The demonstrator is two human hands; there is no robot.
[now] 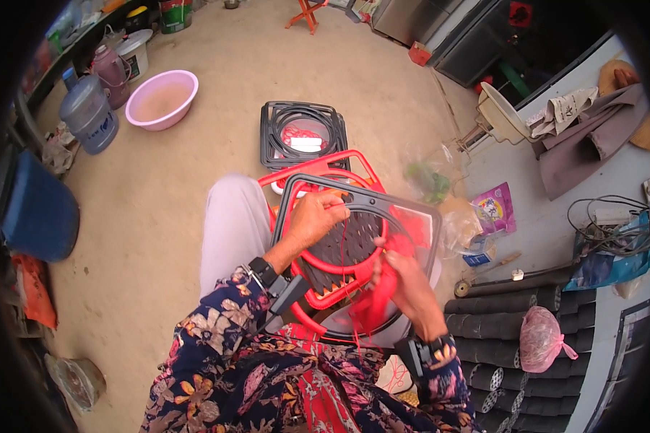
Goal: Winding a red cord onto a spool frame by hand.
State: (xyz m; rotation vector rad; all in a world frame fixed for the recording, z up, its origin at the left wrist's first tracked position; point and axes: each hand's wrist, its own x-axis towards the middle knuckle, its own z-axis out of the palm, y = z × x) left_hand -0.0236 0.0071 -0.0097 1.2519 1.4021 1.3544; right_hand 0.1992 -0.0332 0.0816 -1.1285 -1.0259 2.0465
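**Cord up, dark mesh in place, red strands trailing**

I'm watching from afar through the head view, and here's the work: a black, rounded-square plastic frame (404, 199) tilts over a red plastic frame with a round ring (337, 270), both just right of the pale-trousered left knee (227, 216); inside the ring spreads a dark, open mesh (361, 234), reaching the rim nearly all round; now the left hand (316, 219), over the black frame's far edge towards its far-left corner, has thumb and fingers pinched, apparently on a thin dark-red cord (344, 252) that drops across the mesh; the right hand (406, 281), blurred, sits inside the black frame's right edge, fingers curled round a bundle of loose red strands (375, 303) that hangs towards the near edge; progress, as I judge it: the mesh looks largely laid, the cord is drawn but not fastened anywhere I can see, and those loose ends look like work left over; beyond the red frame's far edge, on the bare tan floor (159, 238), lies a stack of black square frames (273, 137), red strands and a white block (307, 144) within its ring; finished or waiting, I cannot tell.
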